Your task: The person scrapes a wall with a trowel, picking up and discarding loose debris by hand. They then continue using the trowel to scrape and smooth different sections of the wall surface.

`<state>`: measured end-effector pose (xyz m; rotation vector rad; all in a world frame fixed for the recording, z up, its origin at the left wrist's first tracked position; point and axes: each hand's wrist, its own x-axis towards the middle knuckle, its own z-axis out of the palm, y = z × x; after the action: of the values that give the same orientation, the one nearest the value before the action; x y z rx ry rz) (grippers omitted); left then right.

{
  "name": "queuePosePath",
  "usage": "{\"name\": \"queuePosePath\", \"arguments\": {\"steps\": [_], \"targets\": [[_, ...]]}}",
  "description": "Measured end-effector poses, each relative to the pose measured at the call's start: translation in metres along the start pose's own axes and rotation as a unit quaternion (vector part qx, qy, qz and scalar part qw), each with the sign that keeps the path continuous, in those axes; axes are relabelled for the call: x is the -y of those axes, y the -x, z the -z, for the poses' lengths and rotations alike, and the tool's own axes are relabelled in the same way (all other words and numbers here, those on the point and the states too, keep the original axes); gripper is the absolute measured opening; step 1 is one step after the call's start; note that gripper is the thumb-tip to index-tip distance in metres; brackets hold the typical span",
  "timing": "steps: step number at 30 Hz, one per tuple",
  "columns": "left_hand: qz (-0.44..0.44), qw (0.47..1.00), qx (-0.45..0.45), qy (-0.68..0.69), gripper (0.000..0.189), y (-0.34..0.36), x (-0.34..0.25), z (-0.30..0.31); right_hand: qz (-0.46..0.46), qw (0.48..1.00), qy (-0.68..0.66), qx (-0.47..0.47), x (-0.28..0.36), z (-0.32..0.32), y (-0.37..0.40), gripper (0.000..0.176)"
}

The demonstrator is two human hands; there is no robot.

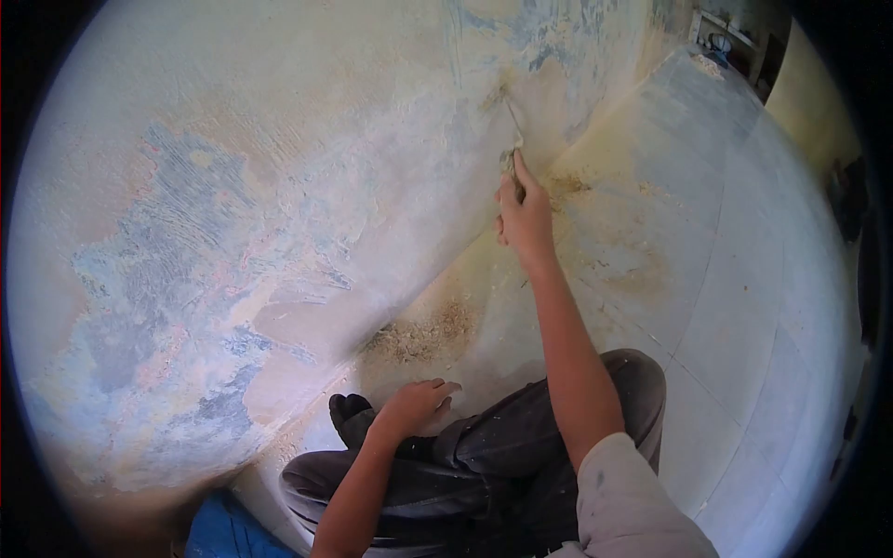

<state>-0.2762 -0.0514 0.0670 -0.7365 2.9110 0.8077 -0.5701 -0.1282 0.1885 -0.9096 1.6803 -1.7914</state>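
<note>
My right hand (pixel 526 219) is closed around the handle of a scraper (pixel 515 130), with the index finger stretched along it. The tool's thin, pale blade is seen nearly edge-on, and its far end meets the wall (pixel 372 186) at a brownish worn spot. Patches of blue, pink and cream paint show on this wall, with rough scraped areas among them. My left hand (pixel 420 407) hangs low by my crossed legs, fingers loosely extended and holding nothing. Just left of it is a dark-covered foot (pixel 350 417).
Scraped crumbs (pixel 423 339) lie along the foot of the wall, and more debris (pixel 569 186) is near my right hand. Pale tiles cover the floor (pixel 744 353). A blue object (pixel 228 530) sits at the lower left. A white shelf-like frame (pixel 730 30) stands at the far right.
</note>
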Motion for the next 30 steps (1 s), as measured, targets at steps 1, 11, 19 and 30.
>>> {"name": "queuePosePath", "arguments": {"steps": [1, 11, 19, 30], "targets": [[0.000, 1.000, -0.003, 0.000, 0.030, -0.002, 0.000, 0.001, -0.019, 1.000, -0.005, 0.016, 0.000, -0.004, 0.008, 0.054], [0.009, 1.000, 0.016, -0.001, 0.031, -0.002, 0.000, 0.003, -0.021, 0.999, -0.039, 0.012, -0.019, -0.001, 0.003, 0.054], [0.001, 0.999, 0.032, -0.015, 0.032, 0.003, 0.002, -0.001, 0.087, 0.991, -0.098, 0.014, -0.052, -0.076, 0.063, 0.057], [0.021, 0.997, 0.065, -0.034, 0.036, 0.004, 0.000, 0.003, 0.140, 0.988, -0.049, 0.052, -0.068, -0.095, 0.096, 0.058]]}}
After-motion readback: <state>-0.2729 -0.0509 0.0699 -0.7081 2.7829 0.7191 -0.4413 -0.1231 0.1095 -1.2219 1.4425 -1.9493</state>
